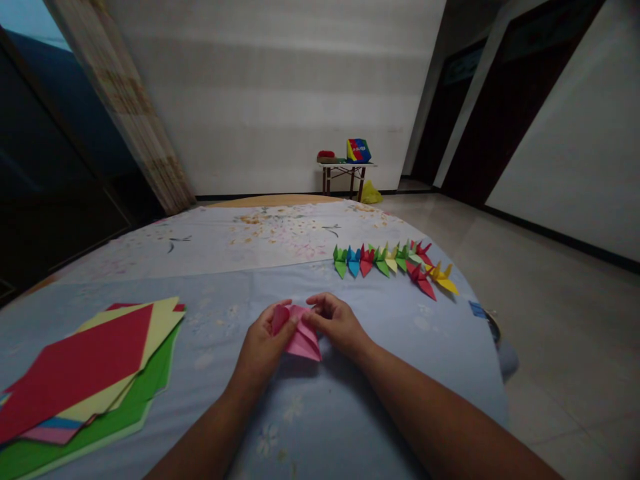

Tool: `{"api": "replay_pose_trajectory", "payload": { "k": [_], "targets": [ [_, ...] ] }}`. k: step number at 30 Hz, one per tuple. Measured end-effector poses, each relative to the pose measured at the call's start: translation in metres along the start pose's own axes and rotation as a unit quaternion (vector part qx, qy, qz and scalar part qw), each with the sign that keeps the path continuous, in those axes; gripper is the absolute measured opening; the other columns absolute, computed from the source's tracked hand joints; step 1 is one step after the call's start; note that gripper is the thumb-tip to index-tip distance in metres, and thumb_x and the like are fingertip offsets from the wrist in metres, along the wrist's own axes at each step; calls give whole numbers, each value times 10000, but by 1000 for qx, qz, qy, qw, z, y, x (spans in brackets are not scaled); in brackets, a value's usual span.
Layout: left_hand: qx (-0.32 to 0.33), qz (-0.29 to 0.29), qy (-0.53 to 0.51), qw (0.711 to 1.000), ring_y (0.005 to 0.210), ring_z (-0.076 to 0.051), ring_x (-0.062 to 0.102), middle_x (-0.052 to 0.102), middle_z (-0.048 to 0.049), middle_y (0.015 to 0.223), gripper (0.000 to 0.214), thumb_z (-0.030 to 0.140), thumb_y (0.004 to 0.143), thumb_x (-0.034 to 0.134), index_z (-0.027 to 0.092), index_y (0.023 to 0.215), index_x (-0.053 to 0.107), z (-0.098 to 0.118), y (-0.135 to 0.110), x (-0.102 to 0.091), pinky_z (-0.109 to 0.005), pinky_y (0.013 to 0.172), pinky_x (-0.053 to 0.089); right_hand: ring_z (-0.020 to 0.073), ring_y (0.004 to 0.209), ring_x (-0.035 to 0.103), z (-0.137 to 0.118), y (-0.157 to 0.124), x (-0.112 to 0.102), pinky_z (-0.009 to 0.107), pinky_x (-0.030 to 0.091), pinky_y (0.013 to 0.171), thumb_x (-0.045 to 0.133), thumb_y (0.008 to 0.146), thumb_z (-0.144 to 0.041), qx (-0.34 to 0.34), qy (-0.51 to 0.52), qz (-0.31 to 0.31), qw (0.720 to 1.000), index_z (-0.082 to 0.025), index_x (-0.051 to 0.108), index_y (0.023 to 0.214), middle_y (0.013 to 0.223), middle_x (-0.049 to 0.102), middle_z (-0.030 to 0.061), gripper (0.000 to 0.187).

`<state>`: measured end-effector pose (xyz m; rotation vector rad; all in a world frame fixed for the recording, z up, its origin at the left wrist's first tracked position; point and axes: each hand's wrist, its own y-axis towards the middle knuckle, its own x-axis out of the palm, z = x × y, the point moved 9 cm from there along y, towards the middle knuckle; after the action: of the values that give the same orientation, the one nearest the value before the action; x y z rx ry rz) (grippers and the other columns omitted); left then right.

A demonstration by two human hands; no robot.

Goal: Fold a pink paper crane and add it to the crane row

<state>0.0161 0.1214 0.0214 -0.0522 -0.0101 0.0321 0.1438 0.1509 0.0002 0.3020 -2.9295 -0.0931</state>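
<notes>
A partly folded pink paper (303, 339) lies on the pale blue cloth just in front of me. My left hand (263, 345) pinches its left side, thumb on top of the fold. My right hand (338, 323) grips its upper right edge with curled fingers. Both hands meet over the paper, near the middle of the cloth.
A stack of coloured paper sheets (85, 373), red on top, lies at the left. A row of several folded paper cranes (395, 263) sits further back right. The cloth-covered surface (350, 413) ends at the right, above a tiled floor. A small table (345, 172) stands by the far wall.
</notes>
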Motion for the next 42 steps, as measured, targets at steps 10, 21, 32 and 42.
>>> {"api": "replay_pose_trajectory", "payload": {
  "k": [10,21,32,42],
  "targets": [
    [33,-2,54,998,697,-200,641,684,-53,782,364,404,687,653,127,923,642,3,0,-2,-336,664,513,69,528,493,2,0,1,218,381,559,770,532,-402,45,32,-9,998,-125,596,666,588,589,-21,353],
    [12,11,64,998,565,-155,580,641,-21,645,362,429,645,670,115,824,649,0,4,-8,-241,517,434,64,501,454,3,0,3,216,353,531,725,592,-450,43,17,-37,998,-122,632,693,548,553,-32,356],
    [5,9,75,997,529,-153,565,629,-15,620,362,440,634,668,120,801,648,-5,6,-10,-242,490,420,52,472,440,4,-2,4,192,330,480,758,553,-376,68,1,-31,997,-135,577,698,565,565,-39,334],
    [-10,19,55,998,522,-149,567,636,-21,622,349,417,607,693,116,776,642,-7,6,-11,-245,489,430,56,493,458,8,-2,8,195,342,497,750,571,-362,72,19,-52,996,-137,574,710,571,554,-41,318]
  ]
}}
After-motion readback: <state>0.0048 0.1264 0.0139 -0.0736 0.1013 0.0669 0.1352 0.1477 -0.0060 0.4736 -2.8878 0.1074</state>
